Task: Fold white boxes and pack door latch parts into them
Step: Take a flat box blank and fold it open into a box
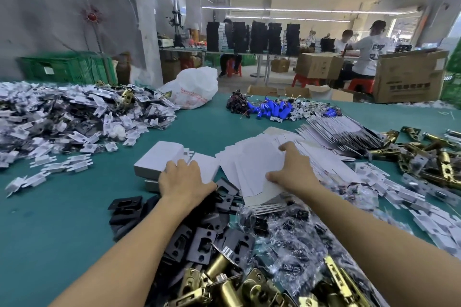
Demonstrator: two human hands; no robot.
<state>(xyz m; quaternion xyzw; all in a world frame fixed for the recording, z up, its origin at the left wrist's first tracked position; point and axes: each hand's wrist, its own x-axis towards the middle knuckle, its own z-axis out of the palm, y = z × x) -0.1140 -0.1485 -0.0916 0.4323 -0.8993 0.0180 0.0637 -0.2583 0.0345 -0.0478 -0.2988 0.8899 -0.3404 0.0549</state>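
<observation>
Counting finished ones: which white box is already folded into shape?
The folded box by the left hand; the blanks under the right hand lie flat.
</observation>
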